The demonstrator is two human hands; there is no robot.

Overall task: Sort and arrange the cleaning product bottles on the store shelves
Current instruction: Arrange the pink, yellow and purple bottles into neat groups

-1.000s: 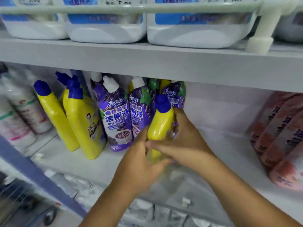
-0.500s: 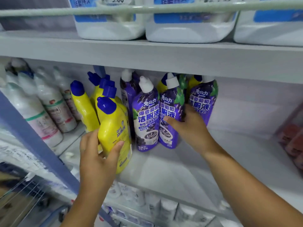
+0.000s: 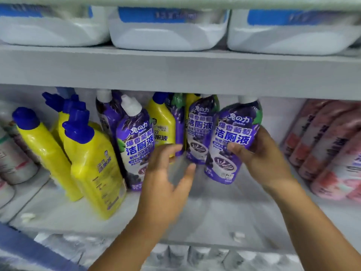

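Note:
On the middle shelf (image 3: 205, 216) stand yellow bottles with blue caps and purple bottles with white caps. My right hand (image 3: 261, 159) grips a purple bottle (image 3: 234, 137) at the right end of the group, tilted and lifted off the shelf. My left hand (image 3: 166, 177) reaches in with spread fingers, empty, in front of a yellow bottle (image 3: 162, 124) that stands back between purple ones. Another purple bottle (image 3: 201, 130) is just left of the held one. A front purple bottle (image 3: 136, 141) and a front yellow bottle (image 3: 93, 165) stand to the left.
Large white jugs (image 3: 168, 34) with blue labels fill the shelf above. Pink-red bottles (image 3: 330, 151) lie at the right. White bottles (image 3: 13, 159) stand at far left. More white packs (image 3: 187, 255) sit on the shelf below.
My left hand let go of the front yellow bottle and moved right toward the middle. My right hand shifted from one purple bottle to the rightmost one and lifted it.

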